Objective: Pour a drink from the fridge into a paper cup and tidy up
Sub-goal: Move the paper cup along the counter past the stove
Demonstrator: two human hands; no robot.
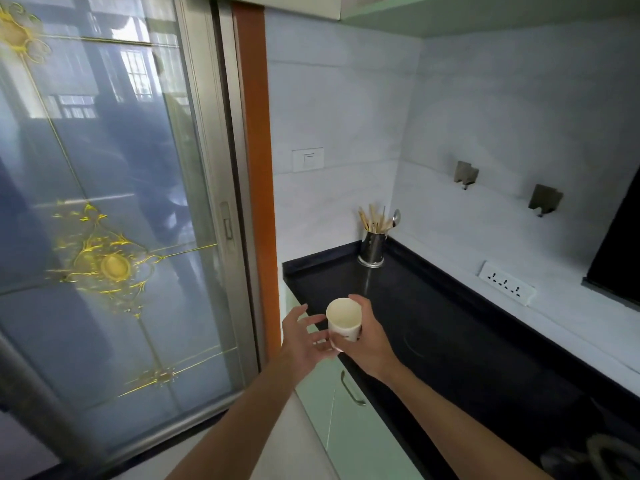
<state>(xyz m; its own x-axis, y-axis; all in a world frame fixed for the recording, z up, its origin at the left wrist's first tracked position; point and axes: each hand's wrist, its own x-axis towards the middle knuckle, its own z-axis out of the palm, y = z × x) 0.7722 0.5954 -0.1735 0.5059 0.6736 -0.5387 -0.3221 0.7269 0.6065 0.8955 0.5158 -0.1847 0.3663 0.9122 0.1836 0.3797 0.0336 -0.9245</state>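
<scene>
My right hand (pixel 367 344) wraps the small white paper cup (pixel 344 318) from its far side, fingers curled round the wall, holding it upright above the front edge of the glossy black countertop (pixel 467 341); its inside looks empty, and its base is hidden behind my left fingertips (pixel 320 342). My left hand (pixel 304 337) is spread open just beside the cup, holding nothing; whether it touches the cup I cannot tell. The steel utensil holder (pixel 372 249) stands in the far corner; a blurred dark shape (pixel 595 455) at the lower right is cut off.
</scene>
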